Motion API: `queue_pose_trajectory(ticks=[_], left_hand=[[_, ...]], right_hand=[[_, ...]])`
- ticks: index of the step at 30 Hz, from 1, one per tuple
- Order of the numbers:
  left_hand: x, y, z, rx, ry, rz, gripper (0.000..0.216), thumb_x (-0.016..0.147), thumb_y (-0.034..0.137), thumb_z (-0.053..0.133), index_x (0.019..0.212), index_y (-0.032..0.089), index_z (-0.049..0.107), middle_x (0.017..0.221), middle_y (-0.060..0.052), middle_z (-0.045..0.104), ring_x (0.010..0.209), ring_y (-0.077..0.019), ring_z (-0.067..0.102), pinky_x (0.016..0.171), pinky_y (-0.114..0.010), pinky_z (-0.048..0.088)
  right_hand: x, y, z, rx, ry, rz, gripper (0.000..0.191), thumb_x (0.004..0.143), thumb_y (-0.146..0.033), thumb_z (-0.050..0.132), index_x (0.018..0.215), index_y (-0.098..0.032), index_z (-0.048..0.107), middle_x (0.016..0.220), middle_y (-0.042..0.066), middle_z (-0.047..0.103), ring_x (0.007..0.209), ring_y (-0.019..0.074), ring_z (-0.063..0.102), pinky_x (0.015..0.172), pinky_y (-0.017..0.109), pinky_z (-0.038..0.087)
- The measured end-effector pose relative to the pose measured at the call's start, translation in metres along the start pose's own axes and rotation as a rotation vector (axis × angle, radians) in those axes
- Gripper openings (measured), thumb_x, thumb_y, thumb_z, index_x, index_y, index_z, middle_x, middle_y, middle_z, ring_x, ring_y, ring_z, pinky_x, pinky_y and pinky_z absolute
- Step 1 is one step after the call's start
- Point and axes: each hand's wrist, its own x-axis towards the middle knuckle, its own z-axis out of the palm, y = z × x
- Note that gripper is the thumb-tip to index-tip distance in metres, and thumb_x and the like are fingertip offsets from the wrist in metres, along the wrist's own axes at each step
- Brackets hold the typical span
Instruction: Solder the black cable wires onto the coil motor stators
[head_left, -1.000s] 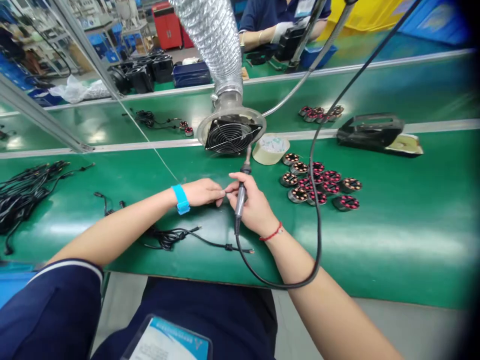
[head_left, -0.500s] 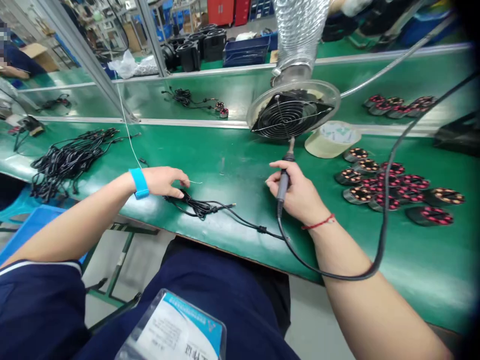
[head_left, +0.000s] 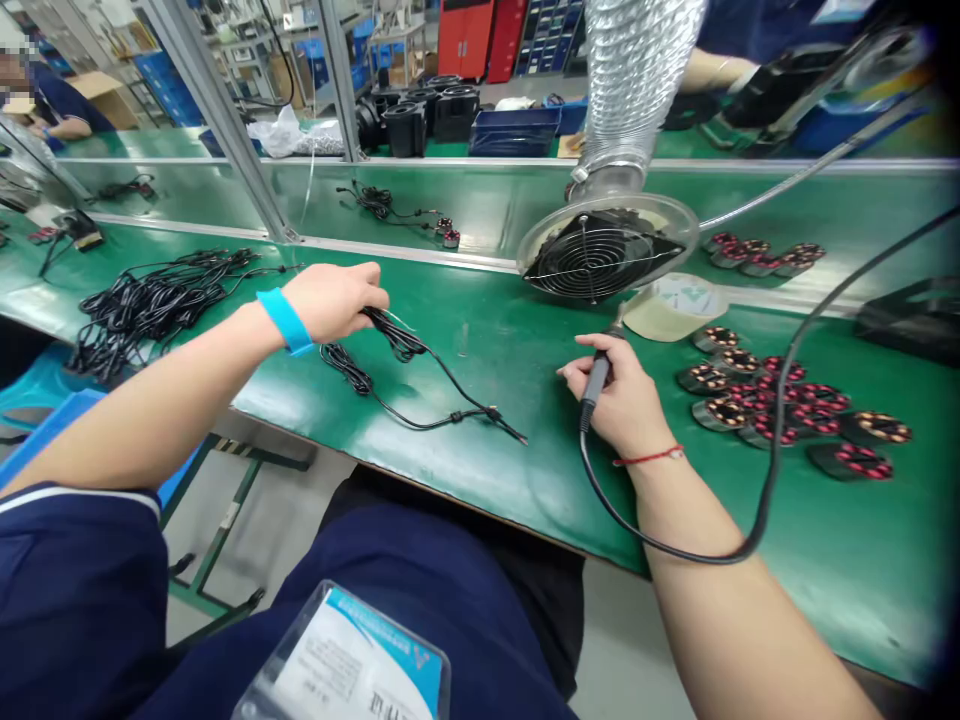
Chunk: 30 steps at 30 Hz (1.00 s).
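My left hand (head_left: 334, 303), wearing a blue wristband, is closed on a coiled black cable (head_left: 401, 340), lifted at its coil end. A thin pale wire (head_left: 397, 319) pokes out past the same fingers. The cable's free end slants down toward the right. Beneath it, a second coiled black cable (head_left: 349, 368) lies on the green bench, and the two cross near their far ends. My right hand (head_left: 626, 395) is wrapped around a soldering iron (head_left: 598, 380), whose tip points away from me beside a roll of tape (head_left: 675, 305). The iron's cord loops over my right forearm.
A fume extractor fan (head_left: 592, 255) on a foil duct hangs above the bench. Several motor stators with copper windings (head_left: 776, 400) stand at the right. A heap of black cables (head_left: 161, 310) lies at the left. Behind a metal rail (head_left: 480, 262), more stators and cables lie.
My left hand has moved up and away from me, raising one cable off the other. My right hand, with the soldering iron, has shifted slightly right and down in the view.
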Motion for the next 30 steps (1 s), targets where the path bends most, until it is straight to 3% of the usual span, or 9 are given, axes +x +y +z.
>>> queue_pose_trajectory(ticks=[5, 7, 9, 12, 16, 19, 22, 25, 30], left_hand=[[-0.001, -0.021, 0.031, 0.095, -0.249, -0.043, 0.04, 0.093, 0.027, 0.048, 0.131, 0.021, 0.058, 0.137, -0.01, 0.052, 0.09, -0.0231, 0.066, 0.068, -0.029, 0.044], [-0.002, -0.016, 0.039, 0.039, -0.264, -0.051, 0.046, 0.093, 0.026, 0.045, 0.139, 0.019, 0.05, 0.143, -0.012, 0.049, 0.093, -0.024, 0.067, 0.07, -0.031, 0.047], [-0.002, 0.0, 0.039, -0.1, -0.182, -0.014, 0.043, 0.095, 0.027, 0.041, 0.136, 0.017, 0.051, 0.14, -0.01, 0.051, 0.101, -0.0242, 0.066, 0.079, -0.032, 0.05], [0.004, 0.04, 0.032, -0.319, -0.102, 0.175, 0.04, 0.096, 0.036, 0.044, 0.131, 0.019, 0.052, 0.136, -0.008, 0.053, 0.11, -0.022, 0.064, 0.089, -0.031, 0.05], [0.012, 0.094, 0.029, -0.252, -0.186, 0.333, 0.052, 0.089, 0.054, 0.054, 0.122, 0.014, 0.055, 0.123, -0.013, 0.058, 0.084, -0.0238, 0.069, 0.068, -0.034, 0.053], [0.018, 0.111, 0.037, -0.233, -0.224, 0.409, 0.03, 0.094, 0.039, 0.051, 0.11, 0.014, 0.058, 0.107, -0.009, 0.065, 0.089, -0.0245, 0.069, 0.069, -0.034, 0.054], [0.027, 0.112, 0.044, -0.251, -0.176, 0.464, 0.023, 0.099, 0.026, 0.039, 0.107, 0.018, 0.06, 0.101, -0.005, 0.067, 0.095, -0.0221, 0.068, 0.073, -0.034, 0.056], [0.036, 0.106, 0.046, -0.199, -0.086, 0.481, 0.031, 0.101, 0.025, 0.031, 0.103, 0.02, 0.062, 0.1, -0.006, 0.064, 0.08, -0.0189, 0.067, 0.065, -0.032, 0.055], [0.042, 0.092, 0.045, -0.192, -0.017, 0.412, 0.026, 0.098, 0.026, 0.039, 0.104, 0.02, 0.063, 0.122, -0.012, 0.057, 0.068, -0.0139, 0.063, 0.065, -0.033, 0.057]], right_hand=[[-0.002, -0.004, -0.001, -0.006, -0.022, -0.021, 0.041, 0.075, -0.033, 0.059, 0.114, -0.023, 0.056, 0.077, 0.002, 0.072, 0.069, 0.0197, 0.069, 0.072, 0.037, 0.055], [-0.003, -0.007, -0.002, -0.017, -0.022, -0.036, 0.04, 0.076, -0.033, 0.059, 0.114, -0.024, 0.056, 0.077, 0.002, 0.072, 0.069, 0.0197, 0.069, 0.072, 0.037, 0.056], [-0.005, -0.011, -0.003, -0.029, -0.017, -0.046, 0.038, 0.076, -0.032, 0.058, 0.113, -0.024, 0.057, 0.077, 0.002, 0.073, 0.068, 0.0193, 0.069, 0.072, 0.036, 0.056], [-0.006, -0.017, -0.004, -0.036, 0.0, -0.053, 0.035, 0.078, -0.031, 0.057, 0.113, -0.025, 0.056, 0.078, 0.001, 0.073, 0.069, 0.0186, 0.07, 0.072, 0.035, 0.056], [-0.007, -0.022, -0.008, -0.036, 0.029, -0.051, 0.033, 0.081, -0.028, 0.054, 0.113, -0.024, 0.055, 0.077, 0.0, 0.072, 0.071, 0.018, 0.071, 0.072, 0.033, 0.056], [-0.008, -0.024, -0.012, -0.052, 0.055, -0.043, 0.032, 0.082, -0.027, 0.054, 0.114, -0.025, 0.054, 0.078, 0.0, 0.072, 0.072, 0.0178, 0.071, 0.072, 0.032, 0.056], [-0.008, -0.028, -0.017, -0.058, 0.05, -0.039, 0.03, 0.085, -0.027, 0.053, 0.115, -0.026, 0.053, 0.08, 0.0, 0.072, 0.073, 0.0176, 0.071, 0.073, 0.032, 0.056], [-0.009, -0.032, -0.019, -0.058, 0.046, -0.053, 0.029, 0.087, -0.027, 0.052, 0.116, -0.026, 0.053, 0.083, 0.0, 0.072, 0.075, 0.0174, 0.071, 0.075, 0.032, 0.056], [-0.009, -0.037, -0.022, -0.105, 0.048, -0.09, 0.027, 0.09, -0.026, 0.049, 0.117, -0.026, 0.053, 0.085, 0.001, 0.073, 0.078, 0.0171, 0.071, 0.077, 0.031, 0.056]])
